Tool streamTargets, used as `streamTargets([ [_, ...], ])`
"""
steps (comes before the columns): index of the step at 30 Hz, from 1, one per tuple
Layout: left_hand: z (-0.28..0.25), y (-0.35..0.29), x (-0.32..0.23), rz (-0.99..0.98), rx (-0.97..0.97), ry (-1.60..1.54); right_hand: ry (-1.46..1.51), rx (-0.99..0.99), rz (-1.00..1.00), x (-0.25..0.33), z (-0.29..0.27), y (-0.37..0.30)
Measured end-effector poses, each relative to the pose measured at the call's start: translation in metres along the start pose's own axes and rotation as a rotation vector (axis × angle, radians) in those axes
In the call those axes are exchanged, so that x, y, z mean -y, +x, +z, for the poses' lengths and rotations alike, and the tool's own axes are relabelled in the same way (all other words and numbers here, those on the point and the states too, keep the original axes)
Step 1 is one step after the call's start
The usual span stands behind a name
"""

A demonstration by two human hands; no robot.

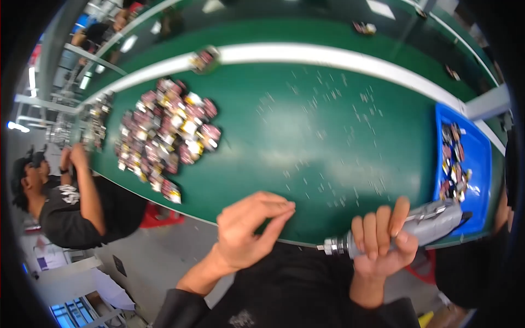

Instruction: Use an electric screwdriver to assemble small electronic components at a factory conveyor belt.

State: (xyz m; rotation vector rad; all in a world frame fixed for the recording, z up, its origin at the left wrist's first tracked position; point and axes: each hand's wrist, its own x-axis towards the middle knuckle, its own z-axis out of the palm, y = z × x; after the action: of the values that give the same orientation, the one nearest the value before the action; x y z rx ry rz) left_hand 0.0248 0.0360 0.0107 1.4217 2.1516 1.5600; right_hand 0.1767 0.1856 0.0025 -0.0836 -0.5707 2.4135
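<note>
At the near edge of the green worktop [339, 153], the right hand [383, 240] is wrapped around a grey power screwdriver [421, 227] held sideways, while the left hand [249, 229] pinches its fingertips together over tiny scattered screws [328, 191]. A heap of small parts [164, 131] lies far left, a blue bin [476, 158] far right.

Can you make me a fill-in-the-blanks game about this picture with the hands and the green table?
1. The right hand holds a grey power ____ that lies sideways.
2. The left hand pinches its fingertips over the ____ table.
3. The tray at the right end of the table is ____.
4. The pile of small parts lies on the ____ side of the table.

Missing words: screwdriver; green; blue; left
</note>
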Motion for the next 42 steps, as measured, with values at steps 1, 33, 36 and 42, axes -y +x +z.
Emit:
streamTargets([
  [1, 0.005, -0.009, 0.002, -0.067, -0.004, -0.125, -0.004, -0.007, -0.042, -0.001, 0.008, 0.003],
  [33, 0.025, -0.03, 0.001, -0.372, 0.049, -0.844, -0.015, 0.003, -0.233, -0.01, 0.028, 0.016],
  [36, 0.027, -0.03, 0.002, -0.32, 0.073, -0.577, -0.062, 0.003, -0.219, -0.01, 0.027, 0.015],
  [42, 0.031, -0.03, -0.007, -0.297, 0.066, -0.514, 0.01, 0.012, -0.188, -0.005, 0.021, 0.014],
])
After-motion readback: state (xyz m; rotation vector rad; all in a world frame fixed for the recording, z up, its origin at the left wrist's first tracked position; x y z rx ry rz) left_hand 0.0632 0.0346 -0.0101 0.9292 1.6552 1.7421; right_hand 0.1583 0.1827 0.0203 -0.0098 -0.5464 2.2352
